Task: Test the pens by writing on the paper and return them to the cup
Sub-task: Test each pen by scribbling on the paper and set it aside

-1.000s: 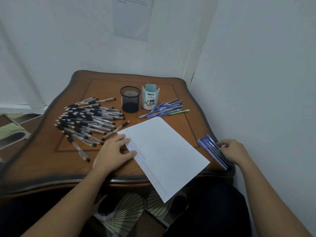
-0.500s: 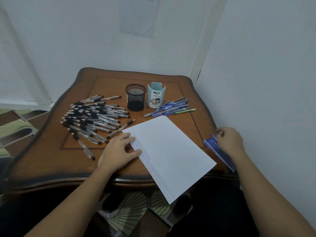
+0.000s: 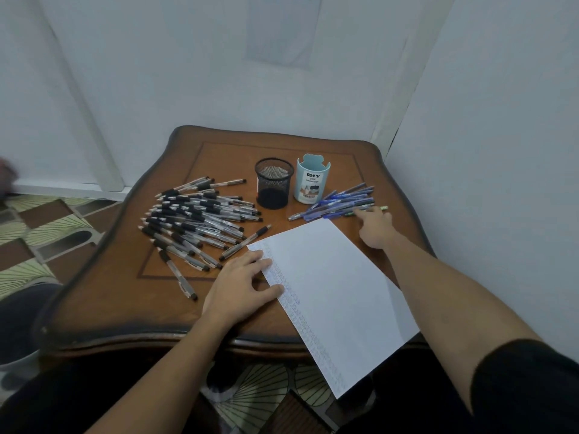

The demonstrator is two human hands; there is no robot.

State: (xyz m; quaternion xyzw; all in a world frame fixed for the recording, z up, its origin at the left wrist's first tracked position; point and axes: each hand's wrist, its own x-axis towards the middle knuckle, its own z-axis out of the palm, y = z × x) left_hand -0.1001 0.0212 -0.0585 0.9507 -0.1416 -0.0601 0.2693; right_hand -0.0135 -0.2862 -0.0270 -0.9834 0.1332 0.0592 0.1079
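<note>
Head camera looks down on a wooden worktop (image 3: pixel 125 292) with a white paper (image 3: pixel 332 296) lying at an angle, its near corner hanging over the front edge. The left hand (image 3: pixel 241 286) lies spread and flat on the paper's left margin, beside rows of faint blue test scribbles. Beyond the paper's far corner, the right hand (image 3: pixel 374 228) is stretched onto a small bunch of blue pens (image 3: pixel 338 205), forefinger out; whether it has pinched one cannot be told at this size. Left of the paper lies a much larger heap of black-grip pens (image 3: pixel 200 220). Beyond the paper stand two cups side by side: a black mesh cup (image 3: pixel 274 187), which looks empty down to its dark bottom, and a pale blue cup (image 3: pixel 312 183) with a printed label, with no pen showing above its rim and its inside hidden. The risks, as I judge them: a raking finger could send round pens rolling off the worktop's right edge, and the overhanging paper could slide off if the left hand lifts.
</note>
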